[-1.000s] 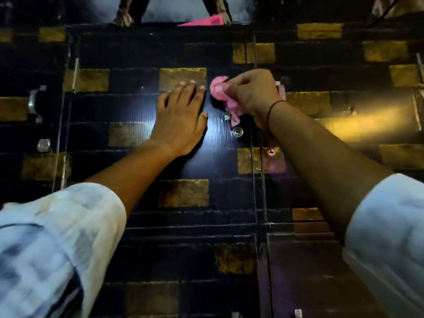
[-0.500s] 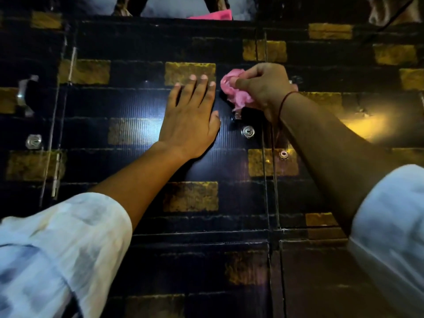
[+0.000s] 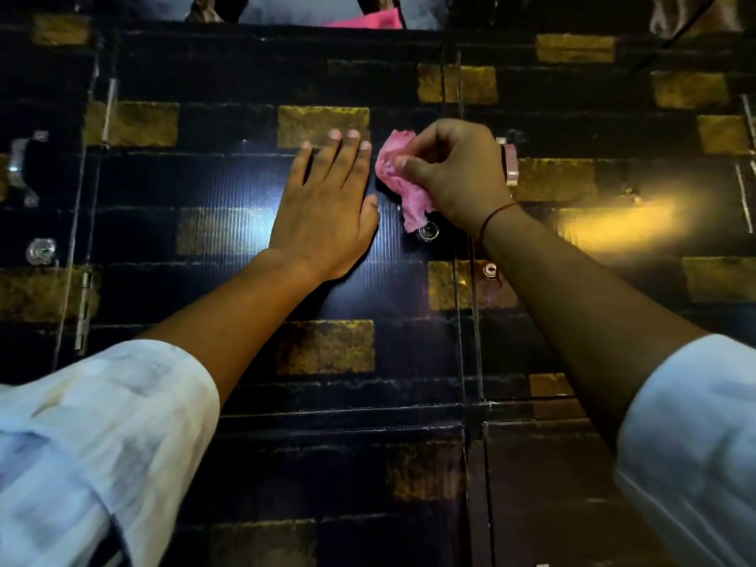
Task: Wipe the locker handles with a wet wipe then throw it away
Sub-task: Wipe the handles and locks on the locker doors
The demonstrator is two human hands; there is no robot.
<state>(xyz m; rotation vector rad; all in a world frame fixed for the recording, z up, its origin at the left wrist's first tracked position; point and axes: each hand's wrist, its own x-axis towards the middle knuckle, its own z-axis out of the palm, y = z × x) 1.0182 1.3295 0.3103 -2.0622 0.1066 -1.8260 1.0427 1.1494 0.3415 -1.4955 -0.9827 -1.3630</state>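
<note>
A crumpled pink wet wipe (image 3: 399,185) is pinched in my right hand (image 3: 452,176), pressed over the handle of the middle locker door (image 3: 229,186), so that handle is hidden. The wipe's lower end hangs just above a round keyhole (image 3: 428,231). My left hand (image 3: 325,202) lies flat and open on the same door, just left of the wipe. A metal handle (image 3: 509,164) of the right door shows beside my right hand. Another handle (image 3: 18,161) sits on the far left door.
The lockers are dark with gold brick patches. Keyholes sit at the left (image 3: 41,250) and on the right door (image 3: 489,269). A hinge (image 3: 84,308) runs down the left seam. Something pink (image 3: 368,20) lies on top of the lockers.
My right hand has slid the wipe down along the handle, its tail now near the keyhole. The left hand stays flat on the door. The view has shifted slightly.
</note>
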